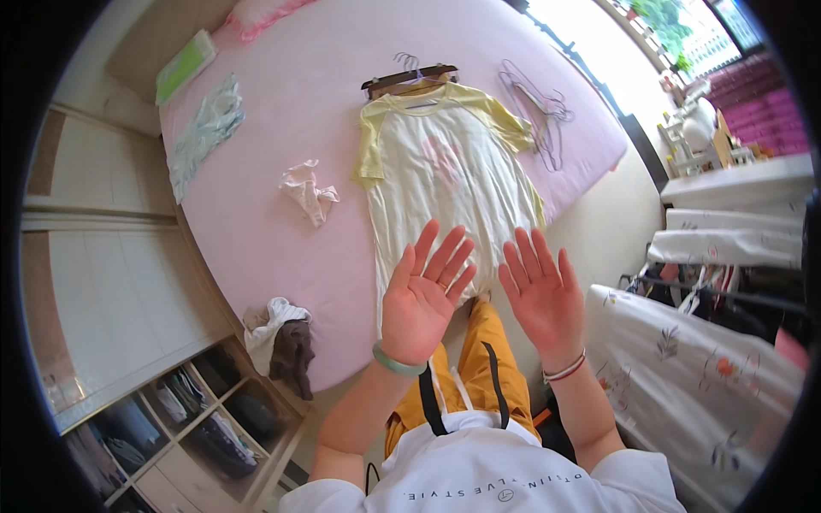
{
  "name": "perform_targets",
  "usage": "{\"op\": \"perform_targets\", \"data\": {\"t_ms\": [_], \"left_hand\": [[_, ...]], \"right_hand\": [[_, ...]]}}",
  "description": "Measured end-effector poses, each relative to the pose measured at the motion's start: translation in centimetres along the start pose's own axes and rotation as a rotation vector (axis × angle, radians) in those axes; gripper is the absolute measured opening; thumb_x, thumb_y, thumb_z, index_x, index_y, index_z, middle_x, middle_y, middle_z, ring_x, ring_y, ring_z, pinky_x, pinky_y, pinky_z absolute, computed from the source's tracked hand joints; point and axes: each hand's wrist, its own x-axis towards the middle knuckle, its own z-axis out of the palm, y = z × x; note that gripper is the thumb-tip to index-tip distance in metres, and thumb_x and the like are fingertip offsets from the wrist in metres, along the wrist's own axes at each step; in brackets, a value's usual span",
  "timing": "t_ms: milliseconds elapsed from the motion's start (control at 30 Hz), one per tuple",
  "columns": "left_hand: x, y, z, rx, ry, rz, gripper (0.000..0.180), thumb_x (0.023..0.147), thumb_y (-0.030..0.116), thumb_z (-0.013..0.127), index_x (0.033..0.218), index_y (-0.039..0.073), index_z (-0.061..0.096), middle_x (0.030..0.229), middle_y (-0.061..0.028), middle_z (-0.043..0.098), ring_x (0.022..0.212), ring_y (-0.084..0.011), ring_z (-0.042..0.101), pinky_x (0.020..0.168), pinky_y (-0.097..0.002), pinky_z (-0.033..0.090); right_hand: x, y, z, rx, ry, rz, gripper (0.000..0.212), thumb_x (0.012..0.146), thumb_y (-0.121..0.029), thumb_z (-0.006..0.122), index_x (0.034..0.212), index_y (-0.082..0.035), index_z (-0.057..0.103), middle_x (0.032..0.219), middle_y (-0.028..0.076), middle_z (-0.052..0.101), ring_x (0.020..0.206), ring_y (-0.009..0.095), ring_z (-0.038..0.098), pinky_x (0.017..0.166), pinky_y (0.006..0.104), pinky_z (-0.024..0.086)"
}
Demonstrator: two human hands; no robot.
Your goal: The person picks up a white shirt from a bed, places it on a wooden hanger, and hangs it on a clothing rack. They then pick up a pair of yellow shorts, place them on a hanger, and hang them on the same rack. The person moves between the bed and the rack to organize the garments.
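Both palms face up in front of me, fingers spread, holding nothing. My left hand (422,301), with a pale green bangle at the wrist, is raised over the lower left part of a nightshirt (410,192). My right hand (545,295) is level with it, just past the shirt's lower right edge. The nightshirt is white with yellow short sleeves and a pink print, spread flat on the bed. At its neckline lie dark clip hangers (410,79) with metal hooks. Several thin wire hangers (547,111) rest in a loose pile beside the right sleeve.
On the pink bed sheet (248,197) lie pale pink underwear (310,192), a light bluish garment (208,128) and a white-and-brown bundle of clothes (282,338). An open wardrobe with cubbies (184,427) stands on the left. To the right, a covered clothes rack (684,342) holds hanging garments.
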Motion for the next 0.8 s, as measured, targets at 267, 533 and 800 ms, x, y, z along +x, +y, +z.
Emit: {"op": "perform_targets", "data": {"t_ms": [267,533,800], "left_hand": [[18.4,4.7,-5.5,-0.036,0.228,0.262,0.041,0.102,0.031,0.043,0.14,0.017,0.042,0.14,-0.0067,0.047,0.133,-0.0219,0.041,0.111,-0.0396,0.033],[37.3,6.6,-15.3,0.042,0.497,0.374,0.044,0.1,0.029,0.049,0.141,0.015,0.04,0.135,-0.0045,0.049,0.125,-0.0188,0.046,0.105,-0.0378,0.039],[51.1,9.6,-21.0,0.547,0.712,0.634,0.044,0.09,0.025,0.065,0.13,0.011,0.055,0.136,-0.0065,0.052,0.129,-0.021,0.043,0.101,-0.0377,0.04]], "right_hand": [[26.0,-3.2,-1.8,-0.335,-0.015,0.182,0.053,0.103,-0.038,0.036,0.142,-0.003,0.039,0.146,0.014,0.043,0.135,0.031,0.04,0.112,0.0448,0.032],[53.9,-3.2,-8.9,-0.685,0.004,0.16,0.05,0.103,-0.034,0.04,0.139,0.001,0.041,0.138,0.017,0.05,0.126,0.03,0.049,0.108,0.0433,0.038],[67.8,-1.3,-11.7,-1.527,-0.08,-0.329,0.046,0.094,-0.035,0.052,0.123,0.0,0.06,0.115,0.013,0.066,0.11,0.027,0.06,0.097,0.0345,0.043]]}}
